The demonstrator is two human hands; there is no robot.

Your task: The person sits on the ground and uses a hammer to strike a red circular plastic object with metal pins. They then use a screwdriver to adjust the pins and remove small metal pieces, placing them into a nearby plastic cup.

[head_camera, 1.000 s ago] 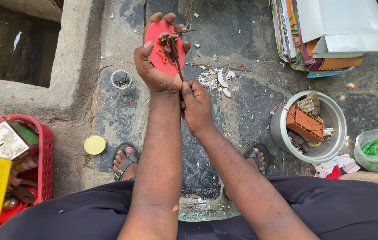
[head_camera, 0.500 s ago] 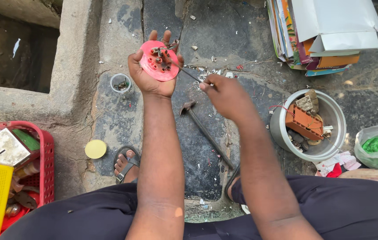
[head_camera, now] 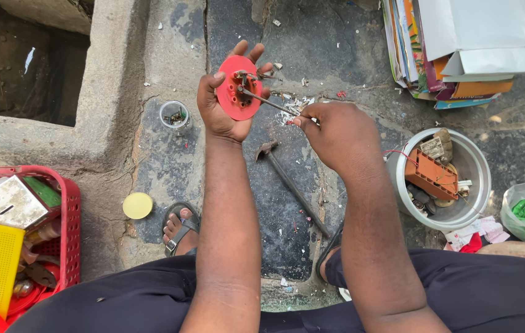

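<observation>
Careful: your left hand point(head_camera: 225, 108) only cups that red disc point(head_camera: 236, 95), right hand point(head_camera: 336, 132) fingers pinched on the thin screwdriver point(head_camera: 268, 102), so a slip could jab your palm.

Even, diffuse daylight covers the scene, with only soft, faint shadows beside the hammer point(head_camera: 291, 185) on the stone floor point(head_camera: 170, 166). The white cardboard point(head_camera: 484, 31) at one o'clock is brightest, nearly glaring; the recess at ten o'clock stays dim. Focus is sharp centrally, with mild wide-angle stretching towards the edges.

Both arms are bare to the hands: left hand point(head_camera: 222, 108), right hand point(head_camera: 336, 132). Dark navy trousers point(head_camera: 120, 302) cover the legs; a dark strapped sandal point(head_camera: 179, 228) is on one foot.
</observation>
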